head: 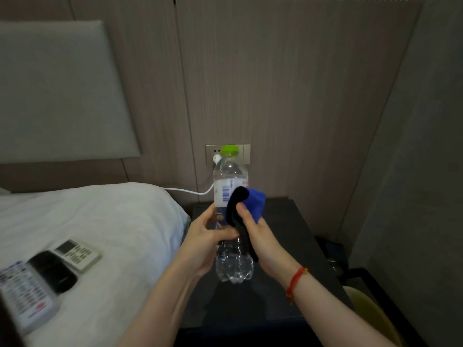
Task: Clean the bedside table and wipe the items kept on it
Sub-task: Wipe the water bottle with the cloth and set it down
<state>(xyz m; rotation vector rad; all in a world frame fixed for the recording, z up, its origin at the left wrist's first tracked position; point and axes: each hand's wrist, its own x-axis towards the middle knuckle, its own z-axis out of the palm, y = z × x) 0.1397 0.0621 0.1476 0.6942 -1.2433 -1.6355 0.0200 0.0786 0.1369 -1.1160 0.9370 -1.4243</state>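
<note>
A clear plastic water bottle (pixel 230 176) with a green cap is held upright above the dark bedside table (pixel 295 246). My left hand (pixel 205 241) grips the bottle around its middle. My right hand (pixel 255 234) presses a blue and black cloth (pixel 253 204) against the bottle's right side, over the label. The bottle's lower part shows between both hands.
The bed (pixel 100 221) with white sheets lies to the left, carrying a white remote (pixel 77 255), a black case (pixel 52 270) and a packet (pixel 25 294). A wall socket (pixel 245 152) with a white cable (pixel 185 190) sits behind the bottle. A yellow object (pixel 368 314) is at lower right.
</note>
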